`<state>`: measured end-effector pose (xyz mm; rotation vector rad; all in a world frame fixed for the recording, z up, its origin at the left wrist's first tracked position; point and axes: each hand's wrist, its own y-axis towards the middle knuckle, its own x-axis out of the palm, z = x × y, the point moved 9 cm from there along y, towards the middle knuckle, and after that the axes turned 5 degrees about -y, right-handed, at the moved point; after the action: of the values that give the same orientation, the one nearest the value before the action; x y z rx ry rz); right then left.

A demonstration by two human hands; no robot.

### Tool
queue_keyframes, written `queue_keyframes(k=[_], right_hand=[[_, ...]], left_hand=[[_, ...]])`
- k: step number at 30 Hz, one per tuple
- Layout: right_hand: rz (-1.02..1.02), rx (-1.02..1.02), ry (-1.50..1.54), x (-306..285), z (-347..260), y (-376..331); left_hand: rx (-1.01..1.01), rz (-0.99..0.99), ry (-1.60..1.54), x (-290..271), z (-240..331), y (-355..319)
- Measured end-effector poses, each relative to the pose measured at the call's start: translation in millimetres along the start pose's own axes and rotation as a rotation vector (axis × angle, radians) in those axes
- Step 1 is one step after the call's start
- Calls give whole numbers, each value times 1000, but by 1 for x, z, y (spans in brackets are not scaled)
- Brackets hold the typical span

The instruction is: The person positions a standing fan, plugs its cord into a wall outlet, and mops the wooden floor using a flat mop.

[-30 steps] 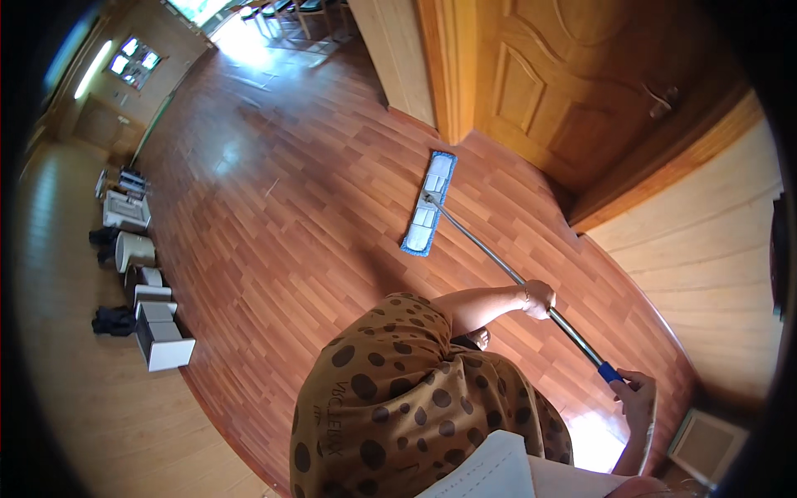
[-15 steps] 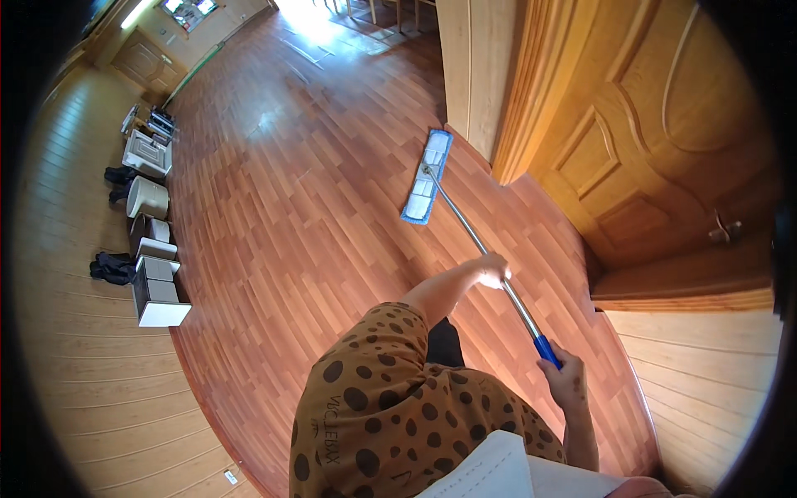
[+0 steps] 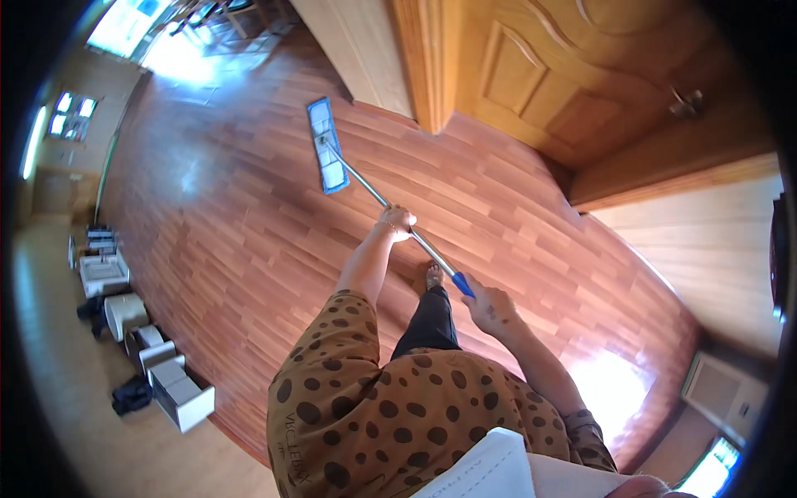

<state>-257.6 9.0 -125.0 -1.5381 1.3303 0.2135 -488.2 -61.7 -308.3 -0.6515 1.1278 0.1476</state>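
Observation:
A flat mop (image 3: 329, 148) with a blue-edged, white-topped rectangular head lies against the wood-plank floor (image 3: 249, 216), its silver pole slanting back toward me. Partway down the pole, my left hand (image 3: 398, 222) is wrapped around the metal. My right hand (image 3: 491, 309) closes on the blue grip at the pole's near end. The mop head is just left of the wall corner beside the door frame. One of my feet (image 3: 434, 276) shows on the floor between my arms, below a dark trouser leg.
A wooden door (image 3: 573, 66) with a metal handle stands at the upper right. Along the left wall are several white cabinets and bins (image 3: 124, 317). Chairs (image 3: 241, 17) stand at the far end near a bright window. A white cabinet (image 3: 724, 394) is at the lower right.
My view has turned to the right, so the room appears rotated. The mop head has shifted left in view and away from the door frame. Both hands keep their hold on the pole.

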Motion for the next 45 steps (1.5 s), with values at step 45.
queue_keyframes(k=[45], right_hand=[[1638, 890, 1793, 190, 258, -386]], left_hand=[[23, -1852, -998, 238, 702, -219]])
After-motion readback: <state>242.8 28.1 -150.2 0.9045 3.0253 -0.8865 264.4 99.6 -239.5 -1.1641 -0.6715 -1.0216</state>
